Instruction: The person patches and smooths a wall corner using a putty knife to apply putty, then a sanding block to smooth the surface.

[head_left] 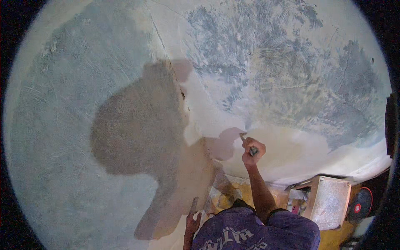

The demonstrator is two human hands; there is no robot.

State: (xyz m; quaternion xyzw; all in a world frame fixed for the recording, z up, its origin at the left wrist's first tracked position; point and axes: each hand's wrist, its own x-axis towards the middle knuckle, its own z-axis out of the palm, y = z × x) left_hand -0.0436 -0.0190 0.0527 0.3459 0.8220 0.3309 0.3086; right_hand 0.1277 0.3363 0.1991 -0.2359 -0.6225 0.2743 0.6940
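My right hand [253, 151] is raised to the right-hand wall [300, 143], its fingers closed round a small hand tool [243, 136]. The tool's thin yellowish tip points up and left at the pale plaster, and its dark end shows below my fingers. I cannot make out its exact kind. Low down at the left, my left hand [192, 223] is closed on a narrow, flat grey-brown tool [194, 205] that points upward. Grey-blue smeared patches [283, 62] cover the upper part of the right-hand wall. My purple shirt hides part of the left forearm.
A cracked corner seam [166, 54] runs down between the grey-green left wall [54, 125] and the paler right one. My shadow falls across both. At lower right stand a framed, silvery box-like panel [331, 202] and a round black thing with a red centre [358, 207].
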